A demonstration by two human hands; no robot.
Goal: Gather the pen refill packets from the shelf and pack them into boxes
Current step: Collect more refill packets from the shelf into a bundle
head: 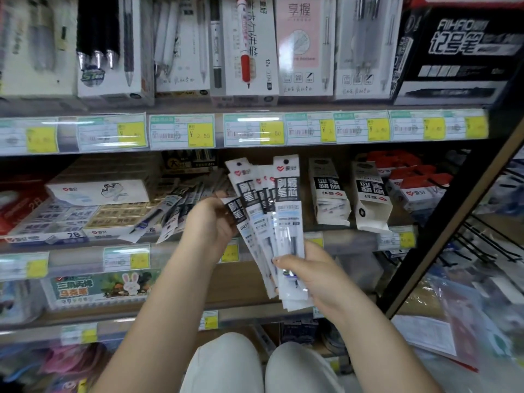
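Nearest the camera are the person's knees in pale trousers (263,364), and above them two bare forearms reach toward the store shelf. The right hand (317,276) has its grip curled round the lower end of a fanned bundle of long, narrow, clear-and-white plastic pen refill packets with black printed headers (286,211), thumb across the front packet. The left hand (211,219) is just left of that bundle, its grip closed on the upper part of the fan, fingers hidden behind the packets and a black-headed packet showing at its fingertips. The bundle stands roughly upright in front of the middle shelf (354,239), its tops reaching up to the row of yellow-and-white price tags (198,131). Left of the bundle, more loose refill packets (173,211) lie slanted on the middle shelf, and beyond them sit flat white eraser boxes (99,214). Right of the bundle two white stacks of refill packets with black labels (331,194) stand upside down on the same shelf, and further right are red-and-white packets (416,185). Above the price tags, farthest back, upright pen boxes (243,46) fill the top shelf.
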